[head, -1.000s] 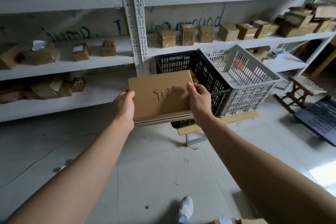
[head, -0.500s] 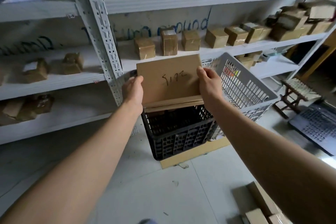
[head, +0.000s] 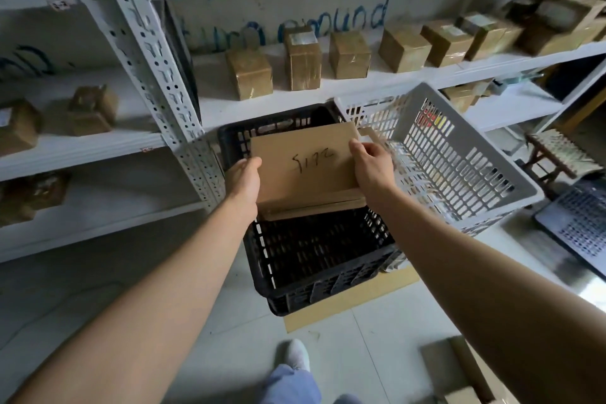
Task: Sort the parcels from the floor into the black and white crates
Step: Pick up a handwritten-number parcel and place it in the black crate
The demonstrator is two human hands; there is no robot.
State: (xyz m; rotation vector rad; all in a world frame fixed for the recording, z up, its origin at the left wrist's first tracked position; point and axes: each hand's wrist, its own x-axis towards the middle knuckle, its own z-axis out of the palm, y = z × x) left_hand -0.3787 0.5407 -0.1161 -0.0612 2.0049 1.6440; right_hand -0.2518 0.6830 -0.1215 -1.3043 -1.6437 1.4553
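Left hand (head: 244, 181) & right hand (head: 372, 167) grip side edges of flat brown cardboard parcel (head: 306, 170) over black slatted plastic crate (head: 314, 239); prob. light, stiff, best held at edges.

shelf rack (head: 141, 52) | taped boxes (head: 303, 59) shelved | wooden stool (head: 554, 154) | laptop (head: 580, 229)
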